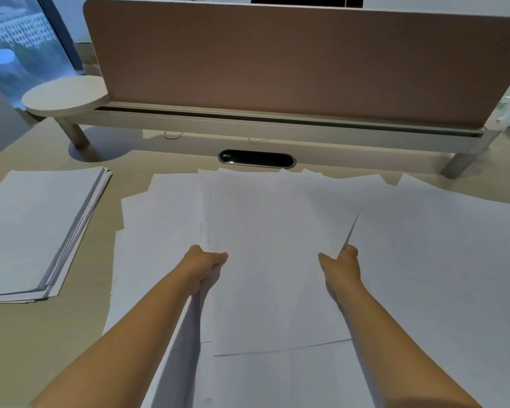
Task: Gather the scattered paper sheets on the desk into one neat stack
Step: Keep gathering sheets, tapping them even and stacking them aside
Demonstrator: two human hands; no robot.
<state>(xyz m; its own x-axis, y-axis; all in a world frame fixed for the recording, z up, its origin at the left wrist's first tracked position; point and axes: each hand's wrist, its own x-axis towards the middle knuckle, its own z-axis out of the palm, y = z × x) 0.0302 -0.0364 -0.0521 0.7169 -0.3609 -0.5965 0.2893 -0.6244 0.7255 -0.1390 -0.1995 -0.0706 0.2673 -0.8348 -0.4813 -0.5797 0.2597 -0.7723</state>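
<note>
A bundle of white sheets (273,245) is in the middle of the desk, held at both side edges. My left hand (205,265) grips its left edge, thumb on top and fingers curled under. My right hand (340,265) grips its right edge the same way. More loose white sheets (442,254) lie spread beneath and to the right, others fan out to the left (156,219). A separate stack of paper (39,228), roughly squared, sits at the left of the desk.
A pink-brown divider panel (292,60) on a raised shelf closes off the back of the desk (42,334). A black oval cable port (256,158) sits just behind the papers. A round shelf end (65,95) stands at back left, by a window.
</note>
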